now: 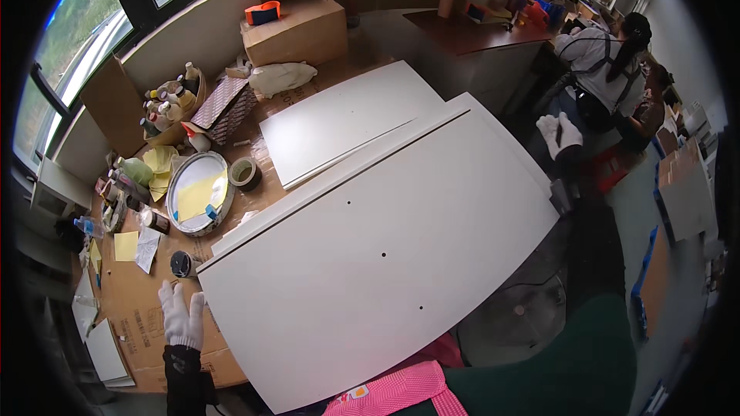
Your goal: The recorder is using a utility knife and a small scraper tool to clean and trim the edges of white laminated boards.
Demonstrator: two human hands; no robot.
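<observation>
A large white panel (pixel 362 262) lies across the table in front of me, with a few small dark holes and a dark groove along its far edge. Beyond it rests a second white board (pixel 347 127). My left hand (pixel 183 316), in a white knit glove, is open beside the panel's left edge, fingers spread and holding nothing. Off the panel's far right corner, my right hand (pixel 561 135), also gloved in white, is raised with fingers and thumb apart; nothing shows in its grasp. A black-lidded jar (pixel 182 264) stands just beyond my left hand.
On the cardboard-covered table (pixel 146 300) stand a round lid with yellow paper (pixel 199 194), a tape roll (pixel 245 174) and a basket of bottles (pixel 173 108). A cardboard box (pixel 297 31) sits at the back. Another person (pixel 605 62) is at the right.
</observation>
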